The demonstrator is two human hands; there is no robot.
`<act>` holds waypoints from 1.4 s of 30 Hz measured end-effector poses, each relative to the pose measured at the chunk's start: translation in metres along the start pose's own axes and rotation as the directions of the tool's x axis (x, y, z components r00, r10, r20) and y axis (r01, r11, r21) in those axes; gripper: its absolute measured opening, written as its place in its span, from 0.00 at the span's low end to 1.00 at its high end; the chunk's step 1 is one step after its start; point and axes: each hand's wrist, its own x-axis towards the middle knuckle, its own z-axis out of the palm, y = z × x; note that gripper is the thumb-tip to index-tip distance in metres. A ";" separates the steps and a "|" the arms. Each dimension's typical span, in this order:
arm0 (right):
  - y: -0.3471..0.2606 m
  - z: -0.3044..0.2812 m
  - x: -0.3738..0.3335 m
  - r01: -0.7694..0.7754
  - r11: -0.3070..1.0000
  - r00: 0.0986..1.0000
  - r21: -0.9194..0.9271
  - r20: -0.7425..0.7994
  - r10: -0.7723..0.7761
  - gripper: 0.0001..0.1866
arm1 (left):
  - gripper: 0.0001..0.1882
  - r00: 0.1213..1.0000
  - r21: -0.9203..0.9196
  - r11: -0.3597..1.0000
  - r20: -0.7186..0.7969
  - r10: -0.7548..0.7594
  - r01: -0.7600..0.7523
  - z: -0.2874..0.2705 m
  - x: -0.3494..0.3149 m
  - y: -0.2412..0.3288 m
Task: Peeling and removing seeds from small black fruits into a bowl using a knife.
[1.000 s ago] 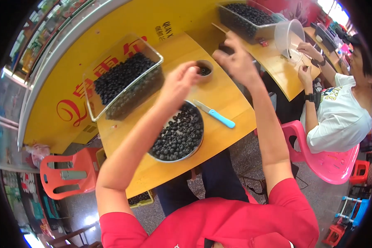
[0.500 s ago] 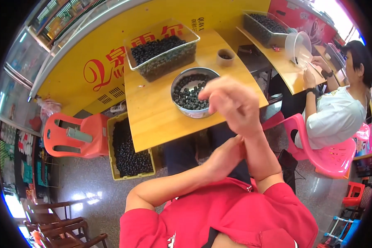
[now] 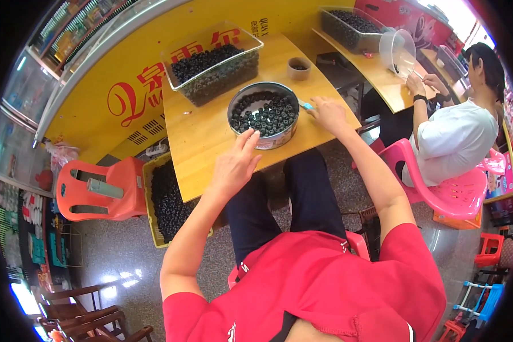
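A round metal bowl [image 3: 277, 138] stands on the wooden table, part-filled with small dark round pieces [image 3: 271, 118] that look like berries. My left hand [image 3: 235, 163] is at the bowl's near left rim, fingers stretched out and nothing visible in it. On the bowl's right side, my right hand [image 3: 329, 115] is closed on a small tool with a light-blue part [image 3: 306, 105] pointing toward the rim. Most of that tool is hidden by my fingers, so its kind does not show. A small cup [image 3: 298, 73] with a few dark pieces stands behind the bowl.
A clear tub [image 3: 225, 74] of dark pieces stands at the table's back left. Below lies a yellow crate [image 3: 149, 196], also full, beside an orange chair [image 3: 105, 188]. To the right, a co-worker [image 3: 456, 137] sits at another table with a clear container [image 3: 399, 54].
My hands were together in front of my body, above the near table edge. They have moved apart to either side of the bowl, and the right one now holds a small tool.
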 end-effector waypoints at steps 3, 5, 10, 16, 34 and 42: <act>0.001 0.009 0.003 0.044 0.997 0.995 -0.070 0.089 -0.037 0.11 | 0.16 1.000 0.143 0.990 0.030 0.008 -0.012 0.012 0.005 -0.012; 0.004 0.015 0.001 0.095 0.990 0.992 -0.104 0.096 -0.085 0.11 | 0.14 0.999 0.153 0.988 0.033 0.010 -0.015 0.011 0.005 -0.021; 0.012 0.017 0.001 0.035 0.997 0.995 -0.071 0.095 -0.029 0.12 | 0.08 0.999 0.097 0.995 0.031 0.027 -0.030 -0.018 -0.003 -0.022; 0.011 0.013 -0.005 -0.292 0.846 0.956 0.447 0.157 0.247 0.15 | 0.05 0.999 0.058 0.997 -0.020 -0.043 0.044 -0.039 0.015 -0.046; -0.073 -0.061 -0.072 -0.418 0.185 0.905 0.889 0.426 -0.001 0.15 | 0.05 0.850 0.465 0.877 0.505 -0.154 -0.117 0.001 0.075 -0.071; -0.100 -0.060 -0.077 -0.407 0.069 0.912 0.911 0.409 -0.019 0.14 | 0.05 0.785 0.473 0.875 0.579 -0.220 -0.104 0.010 0.074 -0.073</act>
